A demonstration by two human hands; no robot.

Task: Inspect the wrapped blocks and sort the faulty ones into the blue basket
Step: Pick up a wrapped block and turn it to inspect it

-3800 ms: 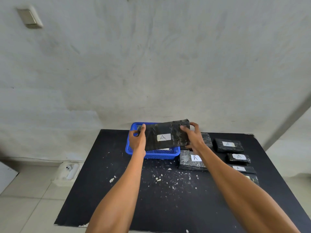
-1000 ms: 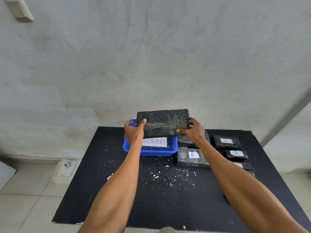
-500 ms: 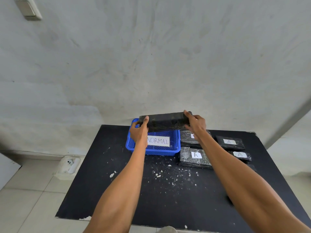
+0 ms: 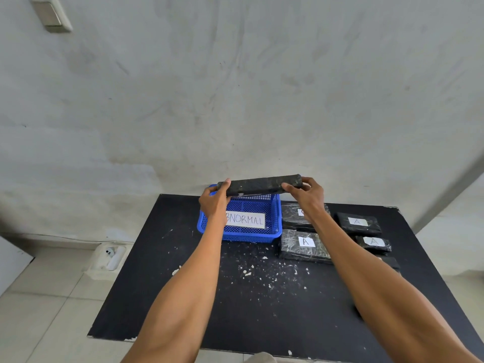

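Note:
I hold a black wrapped block (image 4: 259, 185) level in the air above the far rim of the blue basket (image 4: 275, 221), seeing it edge-on. My left hand (image 4: 214, 201) grips its left end and my right hand (image 4: 305, 193) grips its right end. The basket stands at the back of the black table (image 4: 262, 305) and carries a white paper label reading "ABNORMAL". To the basket's right lie several black wrapped blocks with white "A" labels, such as one large block (image 4: 301, 246) and a smaller block (image 4: 358, 224). My right forearm hides part of them.
White crumbs (image 4: 262, 271) are scattered on the table in front of the basket. A grey wall rises right behind the table. On the tiled floor to the left sits a white socket box (image 4: 108, 258).
Since 3.8 s ago the block has been turned from showing its labelled face, through a broad face, to edge-on, and raised slightly above the basket. Both hands kept their grip on its ends.

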